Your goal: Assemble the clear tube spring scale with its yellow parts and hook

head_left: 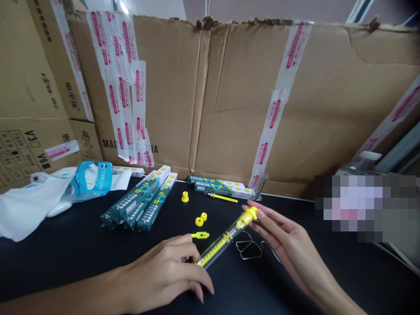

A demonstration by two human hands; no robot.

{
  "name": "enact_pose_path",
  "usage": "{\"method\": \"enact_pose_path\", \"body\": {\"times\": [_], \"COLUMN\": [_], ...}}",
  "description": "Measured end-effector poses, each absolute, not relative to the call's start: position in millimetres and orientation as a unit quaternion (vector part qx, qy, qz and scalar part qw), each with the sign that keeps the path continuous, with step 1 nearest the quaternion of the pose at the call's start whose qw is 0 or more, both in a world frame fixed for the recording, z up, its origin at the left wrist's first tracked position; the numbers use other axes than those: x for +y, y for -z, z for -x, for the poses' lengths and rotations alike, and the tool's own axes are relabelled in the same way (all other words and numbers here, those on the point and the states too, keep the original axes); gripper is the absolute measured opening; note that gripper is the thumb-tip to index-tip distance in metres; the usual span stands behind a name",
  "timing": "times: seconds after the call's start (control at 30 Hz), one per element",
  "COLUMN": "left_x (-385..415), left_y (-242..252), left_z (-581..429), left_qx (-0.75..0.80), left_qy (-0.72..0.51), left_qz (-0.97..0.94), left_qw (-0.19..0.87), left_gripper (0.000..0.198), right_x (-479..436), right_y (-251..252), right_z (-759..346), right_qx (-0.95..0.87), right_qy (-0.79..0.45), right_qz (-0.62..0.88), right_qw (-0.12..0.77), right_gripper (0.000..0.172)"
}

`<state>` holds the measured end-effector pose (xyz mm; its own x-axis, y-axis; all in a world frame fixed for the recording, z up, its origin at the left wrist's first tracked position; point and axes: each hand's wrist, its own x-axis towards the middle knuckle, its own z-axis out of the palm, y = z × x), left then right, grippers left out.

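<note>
A clear tubular spring scale (218, 247) with a yellow graduated strip inside slants up to the right between my hands. My left hand (170, 267) has its fingers wrapped round the lower end, which they hide. At the upper end, my right hand (278, 232) pinches the yellow cap (250, 213) between thumb and fingers. Beyond my left hand lies a flat yellow tab with holes (201, 235), partly covered by the fingers. Two small yellow rings (199, 221) and a flanged yellow cap (185, 197) sit farther back. Bent metal wire hooks (249, 249) lie near my right hand.
Green and white spring scale boxes (157, 201) are stacked at left; more boxes (223, 187) lie along the cardboard wall (243, 96). A yellow rod with a spring (225, 198) rests before them. Plastic packaging (92, 179) is far left. A blurred patch covers the right side.
</note>
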<state>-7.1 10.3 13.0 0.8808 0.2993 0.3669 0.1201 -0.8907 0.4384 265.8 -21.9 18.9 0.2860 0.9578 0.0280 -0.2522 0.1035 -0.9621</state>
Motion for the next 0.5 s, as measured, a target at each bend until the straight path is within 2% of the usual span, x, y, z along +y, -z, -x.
{"method": "enact_pose_path", "body": {"times": [0.37, 0.5], "left_x": [8.2, 7.7], "left_y": [-13.9, -13.9], "left_z": [7.3, 7.2], "left_qx": [0.101, 0.099], "left_qy": [-0.222, -0.221], "left_qz": [-0.956, -0.959], "left_qw": [0.163, 0.147], "left_gripper": [0.017, 0.016], "right_x": [-22.1, -20.1], "right_y": [-18.2, -14.5], "right_z": [-264.7, -265.5], "right_qx": [-0.352, -0.332], "right_qy": [-0.494, -0.508], "right_qz": [0.464, 0.466], "right_qw": [0.645, 0.644], "right_gripper": [0.046, 0.040]}}
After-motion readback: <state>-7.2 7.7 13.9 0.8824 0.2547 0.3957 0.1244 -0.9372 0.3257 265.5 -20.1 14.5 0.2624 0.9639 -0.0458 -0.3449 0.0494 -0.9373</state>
